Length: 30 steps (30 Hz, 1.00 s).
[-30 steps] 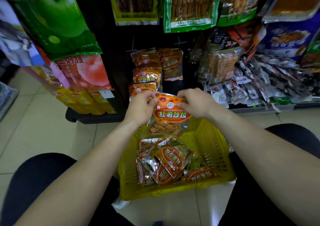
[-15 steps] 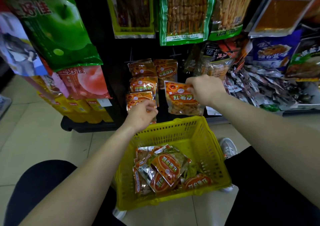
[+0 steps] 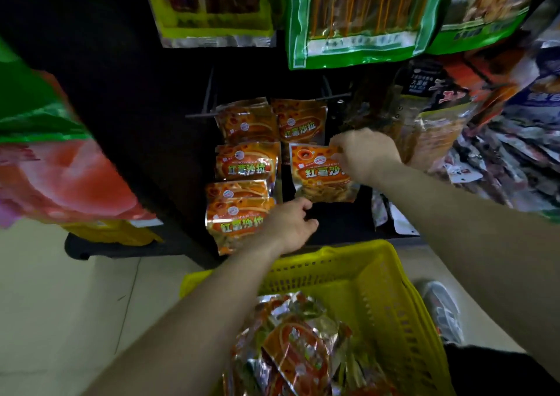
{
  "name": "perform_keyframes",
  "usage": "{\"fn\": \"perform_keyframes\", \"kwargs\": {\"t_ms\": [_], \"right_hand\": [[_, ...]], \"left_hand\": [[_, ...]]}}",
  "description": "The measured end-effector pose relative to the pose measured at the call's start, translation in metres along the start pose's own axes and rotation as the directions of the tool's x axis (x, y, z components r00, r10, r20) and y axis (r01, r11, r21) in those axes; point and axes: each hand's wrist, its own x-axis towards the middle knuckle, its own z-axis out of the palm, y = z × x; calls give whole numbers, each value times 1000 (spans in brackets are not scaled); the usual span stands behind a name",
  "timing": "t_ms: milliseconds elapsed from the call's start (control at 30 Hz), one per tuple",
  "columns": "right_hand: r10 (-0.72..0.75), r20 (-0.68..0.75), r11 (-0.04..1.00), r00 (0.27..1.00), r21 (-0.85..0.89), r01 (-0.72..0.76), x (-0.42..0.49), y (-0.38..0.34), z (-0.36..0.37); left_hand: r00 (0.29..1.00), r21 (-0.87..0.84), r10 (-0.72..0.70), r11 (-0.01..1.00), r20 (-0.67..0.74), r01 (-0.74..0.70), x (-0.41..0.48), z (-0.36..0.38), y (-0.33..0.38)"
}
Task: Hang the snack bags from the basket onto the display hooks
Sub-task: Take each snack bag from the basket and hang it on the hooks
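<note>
Pinching the top of the orange snack bag (image 3: 318,180) at centre frame is your right grip (image 3: 368,153); your left grip (image 3: 289,224) curls loosely, empty.

Right hand (image 3: 368,153) reaches forward, fingers (image 3: 341,148) pinching; left hand (image 3: 289,224) (lower) has fingers loosely curled.

I have the basket (image 3: 378,274) nearest me on the floor, with loose snack bags (image 3: 300,350) lying in it. Behind it stands the rack (image 3: 145,117), with hung bags (image 3: 245,162) in a column at its left. Right of that column, my right hand (image 3: 366,153) pinches the held bag (image 3: 318,174). My left hand (image 3: 288,226) is between the basket and the held bag.
</note>
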Motion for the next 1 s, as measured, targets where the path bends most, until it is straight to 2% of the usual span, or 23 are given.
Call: {"fn": "perform_keyframes", "kwargs": {"t_ms": [233, 367, 567, 733, 833, 1000], "right_hand": [[28, 61, 999, 998, 30, -30, 71, 12, 70], [7, 66, 997, 998, 82, -12, 102, 16, 86], [26, -16, 998, 1000, 49, -25, 138, 20, 93], [48, -97, 999, 994, 18, -46, 139, 20, 94], [-8, -170, 1000, 985, -29, 3, 127, 19, 95], [-21, -81, 994, 996, 104, 30, 102, 24, 87]], "left_hand": [[998, 109, -41, 993, -50, 46, 96, 31, -9], [993, 79, -60, 995, -103, 68, 136, 33, -18], [981, -2, -102, 995, -162, 103, 167, 35, -18], [979, -12, -146, 989, -143, 146, 181, 33, -15], [975, -22, -192, 981, -112, 191, 189, 27, -13], [981, 8, -175, 984, -88, 176, 180, 23, -9]]}}
